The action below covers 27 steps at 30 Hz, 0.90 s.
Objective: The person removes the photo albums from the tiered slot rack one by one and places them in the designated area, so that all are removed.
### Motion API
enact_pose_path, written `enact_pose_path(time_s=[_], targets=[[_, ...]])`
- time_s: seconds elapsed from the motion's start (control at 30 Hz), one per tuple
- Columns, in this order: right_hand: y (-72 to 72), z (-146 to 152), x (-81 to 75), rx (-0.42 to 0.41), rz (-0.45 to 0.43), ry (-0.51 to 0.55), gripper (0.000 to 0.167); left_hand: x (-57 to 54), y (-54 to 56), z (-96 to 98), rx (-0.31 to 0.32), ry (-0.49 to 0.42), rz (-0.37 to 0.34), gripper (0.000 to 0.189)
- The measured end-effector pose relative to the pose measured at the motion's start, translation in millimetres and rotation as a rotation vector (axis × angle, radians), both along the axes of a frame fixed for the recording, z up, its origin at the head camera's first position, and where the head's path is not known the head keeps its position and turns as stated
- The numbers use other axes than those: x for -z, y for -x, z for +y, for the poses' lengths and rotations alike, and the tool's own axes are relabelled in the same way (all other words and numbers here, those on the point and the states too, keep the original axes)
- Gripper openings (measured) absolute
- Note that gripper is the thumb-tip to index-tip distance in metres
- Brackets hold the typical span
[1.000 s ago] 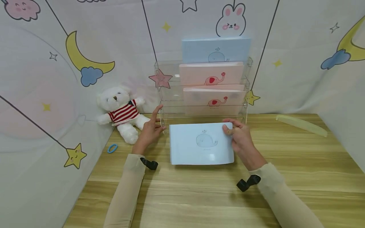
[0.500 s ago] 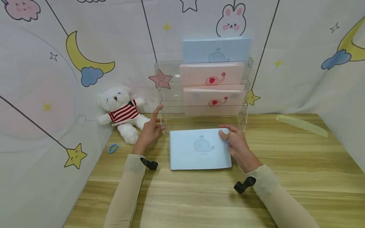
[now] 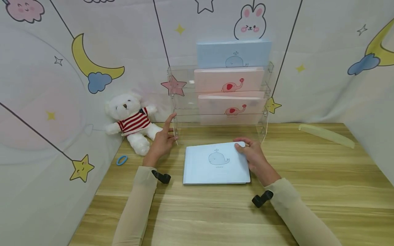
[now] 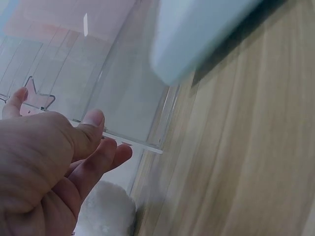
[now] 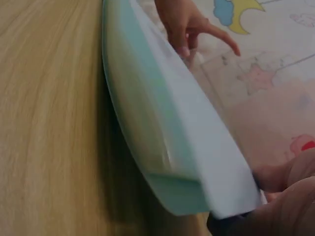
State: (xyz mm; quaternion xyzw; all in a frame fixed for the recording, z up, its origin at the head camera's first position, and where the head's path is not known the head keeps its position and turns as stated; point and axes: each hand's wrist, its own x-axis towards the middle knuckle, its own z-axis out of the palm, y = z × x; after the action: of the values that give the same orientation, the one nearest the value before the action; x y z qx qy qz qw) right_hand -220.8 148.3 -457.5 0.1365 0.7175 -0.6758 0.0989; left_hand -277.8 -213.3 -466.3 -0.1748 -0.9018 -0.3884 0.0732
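A light-blue folder (image 3: 201,171) with a whale drawing lies nearly flat, close over the wooden table, in front of the rack. My right hand (image 3: 254,159) pinches its upper right corner, thumb on the cover and fingers beneath. Its layered edge bows apart in the right wrist view, where inner sheets (image 5: 147,108) show. At the left side of the clear acrylic rack (image 3: 187,120), my left hand (image 3: 161,141) grips the side panel. The left wrist view has the thumb (image 4: 92,119) on one face of the panel and curled fingers on the other, index finger stretched upward.
Pink elephant folders (image 3: 227,79) and another blue whale folder (image 3: 212,54) stand in the rack's tiers. A white teddy bear (image 3: 124,106) in a striped shirt leans left. A blue ring (image 3: 121,160) lies near it, and a pale yellow strip (image 3: 326,135) lies right.
My right hand has brought the blue folder down and slightly toward me, and its cover now lies flatter. The left hand stays on the rack.
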Motion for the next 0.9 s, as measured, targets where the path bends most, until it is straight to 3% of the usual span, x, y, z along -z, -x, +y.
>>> enact_pose_path(time_s=[0.23,0.53,0.77,0.9], targets=[[-3.5,4.1,4.5,-0.181,0.003,-0.192,0.055,-0.2,-1.8,-1.2,0.017,0.002,-0.005,0.105],[-9.7,10.4,-8.5,-0.233,0.11,-0.446,0.056,-1.0,-1.7,-1.9,0.02,0.005,-0.004,0.105],[-18.0,14.5,-12.2,-0.249,0.196,-0.483,0.055,-1.0,-1.2,-2.3,0.027,0.0,0.002,0.105],[-21.4,18.4,-14.4,-0.246,0.304,-0.468,0.06,-1.3,-1.6,-1.2,0.031,-0.009,-0.004,0.105]])
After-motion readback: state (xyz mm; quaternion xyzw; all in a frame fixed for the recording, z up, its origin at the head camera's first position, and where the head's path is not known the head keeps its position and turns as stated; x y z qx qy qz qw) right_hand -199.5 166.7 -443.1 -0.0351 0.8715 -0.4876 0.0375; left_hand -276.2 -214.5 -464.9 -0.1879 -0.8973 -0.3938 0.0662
